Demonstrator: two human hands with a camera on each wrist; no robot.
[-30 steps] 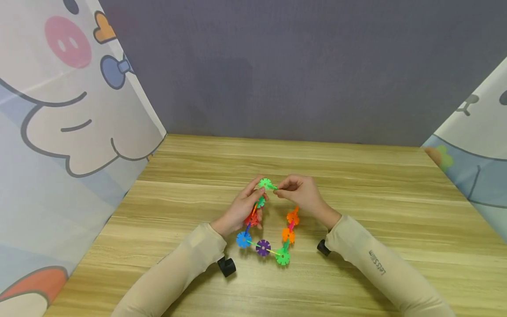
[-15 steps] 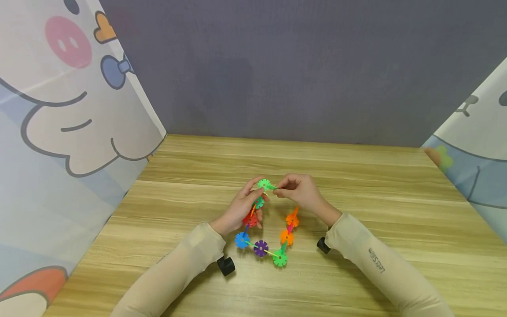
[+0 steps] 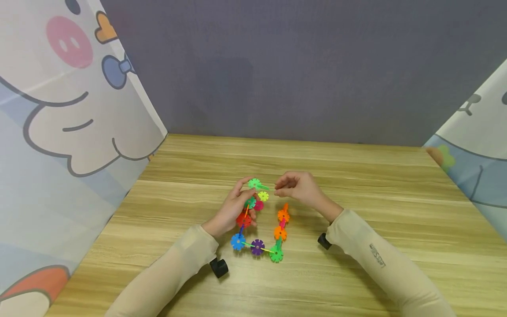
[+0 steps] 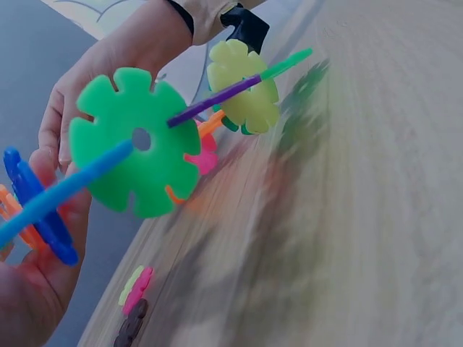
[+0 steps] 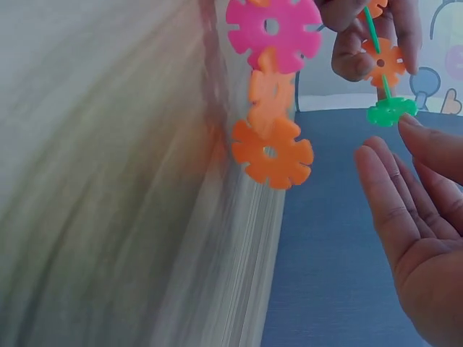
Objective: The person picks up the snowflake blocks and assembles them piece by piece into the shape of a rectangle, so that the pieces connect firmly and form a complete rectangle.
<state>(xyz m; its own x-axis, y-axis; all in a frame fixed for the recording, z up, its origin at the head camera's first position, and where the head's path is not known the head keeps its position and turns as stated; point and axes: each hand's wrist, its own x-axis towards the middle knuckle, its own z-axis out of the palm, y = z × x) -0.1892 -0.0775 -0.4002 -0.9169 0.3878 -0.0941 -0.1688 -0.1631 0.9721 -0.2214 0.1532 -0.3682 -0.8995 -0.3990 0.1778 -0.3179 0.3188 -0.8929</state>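
Note:
My left hand (image 3: 229, 210) pinches a chain of slotted snowflake discs near its far end, where a light-green disc (image 3: 254, 183) and an edge-on green disc (image 3: 263, 188) stick out. The chain bends down past a red disc (image 3: 243, 220), a blue disc (image 3: 238, 241) and a purple disc (image 3: 257, 247). From a green disc (image 3: 276, 253) it turns up to orange discs (image 3: 283, 215). My right hand (image 3: 303, 189) hovers right of the far end, holding nothing. In the right wrist view, its thumb and fingers are apart, close to a green disc (image 5: 391, 111).
A yellow disc (image 3: 263, 196) and a pink disc (image 3: 259, 205) show between the chain's two sides. The wooden table (image 3: 356, 176) meets a grey panel (image 3: 277, 79) at the back. Cartoon-printed cloth (image 3: 79, 110) hangs at the left.
My right fingers have come off the edge-on green disc, leaving a gap. My left hand and the chain have shifted left, and the yellow and pink discs now show.

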